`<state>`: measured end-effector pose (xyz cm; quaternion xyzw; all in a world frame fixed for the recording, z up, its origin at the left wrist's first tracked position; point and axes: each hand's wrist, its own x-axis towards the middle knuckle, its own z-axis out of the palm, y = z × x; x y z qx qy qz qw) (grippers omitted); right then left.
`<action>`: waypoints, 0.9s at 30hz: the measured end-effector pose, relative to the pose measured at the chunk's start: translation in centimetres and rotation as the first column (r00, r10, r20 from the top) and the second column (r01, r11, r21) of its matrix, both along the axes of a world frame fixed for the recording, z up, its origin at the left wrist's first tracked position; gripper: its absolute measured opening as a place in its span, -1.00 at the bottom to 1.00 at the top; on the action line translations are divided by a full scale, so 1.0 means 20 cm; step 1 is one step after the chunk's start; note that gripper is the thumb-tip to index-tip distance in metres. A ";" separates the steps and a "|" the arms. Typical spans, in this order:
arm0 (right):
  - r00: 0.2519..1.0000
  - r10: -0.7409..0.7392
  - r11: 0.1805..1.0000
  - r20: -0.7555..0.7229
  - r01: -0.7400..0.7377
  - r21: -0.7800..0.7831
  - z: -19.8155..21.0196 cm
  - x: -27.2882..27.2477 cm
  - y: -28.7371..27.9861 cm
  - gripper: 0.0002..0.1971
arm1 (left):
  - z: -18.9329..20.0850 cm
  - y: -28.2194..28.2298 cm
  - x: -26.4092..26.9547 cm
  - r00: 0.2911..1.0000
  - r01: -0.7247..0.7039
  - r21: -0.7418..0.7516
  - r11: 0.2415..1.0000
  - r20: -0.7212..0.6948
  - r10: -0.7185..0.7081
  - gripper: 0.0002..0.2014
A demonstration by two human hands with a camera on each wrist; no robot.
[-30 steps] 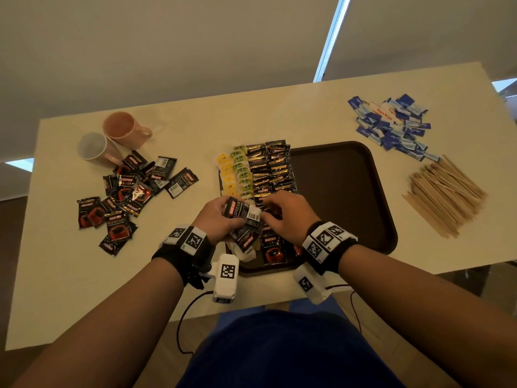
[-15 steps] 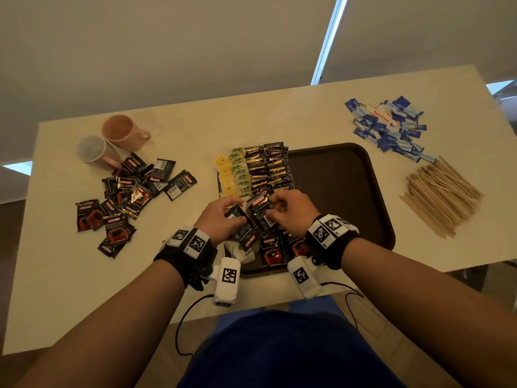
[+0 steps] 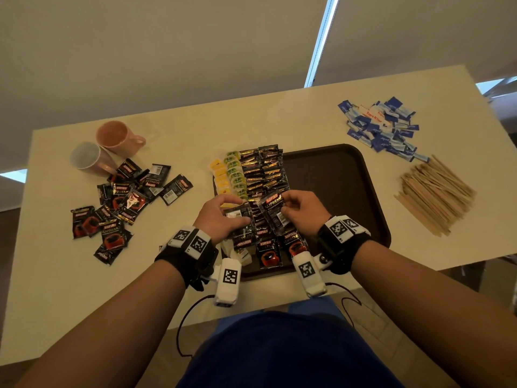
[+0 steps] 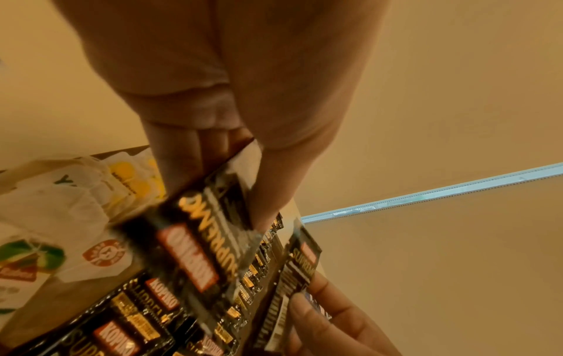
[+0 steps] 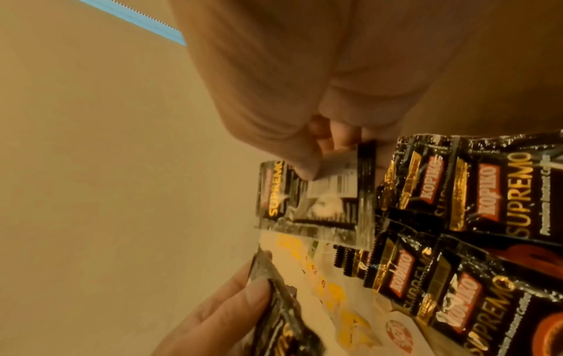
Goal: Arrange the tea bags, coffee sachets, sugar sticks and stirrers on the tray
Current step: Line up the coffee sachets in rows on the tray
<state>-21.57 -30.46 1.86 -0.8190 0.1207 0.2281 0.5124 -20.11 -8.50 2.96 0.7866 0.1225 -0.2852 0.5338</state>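
Over the tray's (image 3: 375,191) near-left corner, each hand, left (image 3: 221,217) and right (image 3: 302,211), is pinching a coffee sachet (image 3: 272,211); a careless drop could be scattering the rows beneath

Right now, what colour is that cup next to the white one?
The cup is pink, beside the white cup. It shows best in the head view.

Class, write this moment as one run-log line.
left hand: holds coffee sachet | right hand: holds second sachet | tray: sachets partly laid | sugar sticks, stirrers: untouched
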 end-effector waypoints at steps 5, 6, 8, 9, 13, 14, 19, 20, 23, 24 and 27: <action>0.998 -0.044 0.993 -0.049 0.049 0.109 0.04 0.02 -0.01 -0.72 | 0.00 0.01 0.02 0.998 -0.064 -0.023 0.998 -0.019 0.064 -0.67; 0.998 -0.035 0.989 -0.046 0.041 0.141 0.05 0.01 -0.01 -0.72 | 0.00 0.01 0.02 0.998 -0.060 -0.019 0.998 -0.015 0.060 -0.69; 0.998 0.053 0.992 -0.039 -0.048 0.120 0.07 -0.01 -0.03 -0.61 | -0.01 0.01 0.02 0.998 -0.058 -0.014 0.998 -0.006 0.058 -0.70; 0.993 0.114 0.991 -0.033 -0.111 0.072 0.07 -0.01 -0.03 -0.60 | -0.01 0.01 0.01 0.998 -0.059 -0.014 0.998 -0.004 0.058 -0.70; 0.986 0.163 0.985 -0.042 -0.165 -0.052 0.02 -0.02 -0.06 -0.84 | -0.02 0.00 0.01 0.999 -0.052 -0.004 0.999 -0.012 0.052 -0.65; 0.990 0.129 0.991 -0.061 -0.131 -0.038 0.01 -0.03 -0.08 -0.88 | -0.01 -0.01 0.01 0.998 -0.054 -0.005 0.999 -0.012 0.054 -0.65; 0.984 0.158 0.982 -0.087 -0.166 -0.088 -0.02 -0.09 -0.17 -0.88 | -0.01 -0.02 0.01 0.998 -0.068 -0.011 0.998 -0.006 0.068 -0.72; 0.984 0.148 0.985 -0.103 -0.156 -0.078 -0.03 -0.10 -0.18 -0.89 | -0.01 -0.02 0.01 0.998 -0.067 -0.011 0.998 -0.007 0.067 -0.73; 0.969 -0.007 0.995 -0.246 0.032 0.098 -0.06 -0.13 -0.17 -0.88 | -0.01 -0.03 0.01 0.998 -0.060 -0.009 0.998 -0.006 0.060 -0.74; 0.953 -0.059 0.986 -0.297 0.103 0.134 -0.07 -0.13 -0.17 -0.85 | 0.00 -0.03 0.01 0.998 -0.056 -0.006 0.998 -0.005 0.056 -0.74; 0.943 -0.074 0.983 -0.323 0.124 0.138 -0.10 -0.14 -0.18 -0.82 | 0.00 -0.03 0.01 0.999 -0.054 -0.001 0.999 -0.010 0.053 -0.76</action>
